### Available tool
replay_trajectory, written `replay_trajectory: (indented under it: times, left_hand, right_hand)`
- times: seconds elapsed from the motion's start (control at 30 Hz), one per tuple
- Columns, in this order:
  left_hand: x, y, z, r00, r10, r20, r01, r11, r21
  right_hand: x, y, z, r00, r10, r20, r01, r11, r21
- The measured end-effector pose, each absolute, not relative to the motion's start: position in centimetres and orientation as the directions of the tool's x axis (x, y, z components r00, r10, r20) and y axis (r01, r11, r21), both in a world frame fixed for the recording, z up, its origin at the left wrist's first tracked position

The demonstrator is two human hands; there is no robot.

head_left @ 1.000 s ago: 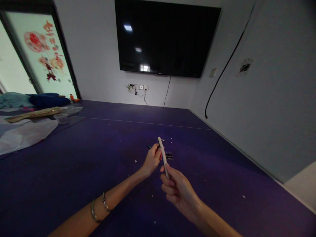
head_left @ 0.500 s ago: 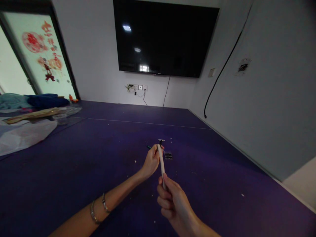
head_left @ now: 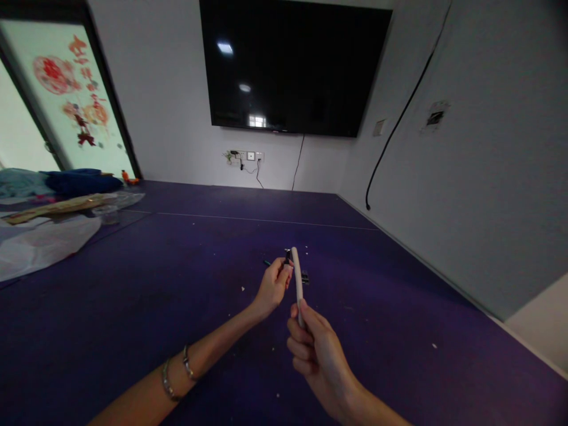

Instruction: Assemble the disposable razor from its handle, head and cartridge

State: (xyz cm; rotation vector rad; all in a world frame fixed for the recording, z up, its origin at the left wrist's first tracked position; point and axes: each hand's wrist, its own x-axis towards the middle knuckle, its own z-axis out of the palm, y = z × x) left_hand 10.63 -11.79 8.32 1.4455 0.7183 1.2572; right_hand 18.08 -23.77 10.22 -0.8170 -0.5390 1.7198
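My right hand (head_left: pixel 317 349) is wrapped round the lower end of a slim white stick (head_left: pixel 297 272), which points away from me and up. To the left of the stick's far end, my left hand (head_left: pixel 273 287) is closed round a small black-handled tool with a shiny metal tip (head_left: pixel 287 256); its exact kind is too small to make out. Stick and tool look close together, but I cannot tell whether they touch. Partly behind the stick lies a small dark, clear-edged object (head_left: pixel 305 277). A thin green item (head_left: pixel 267 262) shows just beyond my left hand.
Small white bits are scattered over the purple floor (head_left: pixel 177 313). At the left lie a white plastic sheet (head_left: pixel 53 245), a tan flat piece (head_left: pixel 62 207) and blue cloth (head_left: pixel 82 180). A television (head_left: pixel 297 65) hangs ahead; a black cable (head_left: pixel 399 121) dangles on the right wall.
The white stick has swung slightly right and its far end higher, off the front of my left hand. My right hand has shifted a little right and up. Both hands keep their hold.
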Motion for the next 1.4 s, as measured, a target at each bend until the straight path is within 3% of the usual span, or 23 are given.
replay_trajectory:
  times: [0.1, 0.33, 0.5, 1.4]
  left_hand:
    - [10.7, -11.9, 8.2, 0.291, 0.904, 0.313, -0.161, -0.276, 0.948]
    - [11.0, -12.0, 7.9, 0.28, 0.918, 0.281, -0.184, -0.236, 0.954]
    - [10.9, -11.8, 7.5, 0.3, 0.904, 0.305, -0.162, -0.267, 0.95]
    - [11.1, -12.1, 7.3, 0.285, 0.929, 0.239, -0.147, -0.204, 0.968]
  right_hand:
    - [18.8, -23.2, 10.7, -0.13, 0.969, -0.211, -0.658, -0.244, -0.713]
    - [18.6, -24.0, 9.5, -0.163, 0.949, -0.268, -0.65, -0.308, -0.695]
    - [18.9, -23.5, 9.8, -0.122, 0.969, -0.217, -0.671, -0.242, -0.701]
    - [18.7, -23.8, 9.4, -0.114, 0.956, -0.272, -0.646, -0.279, -0.71]
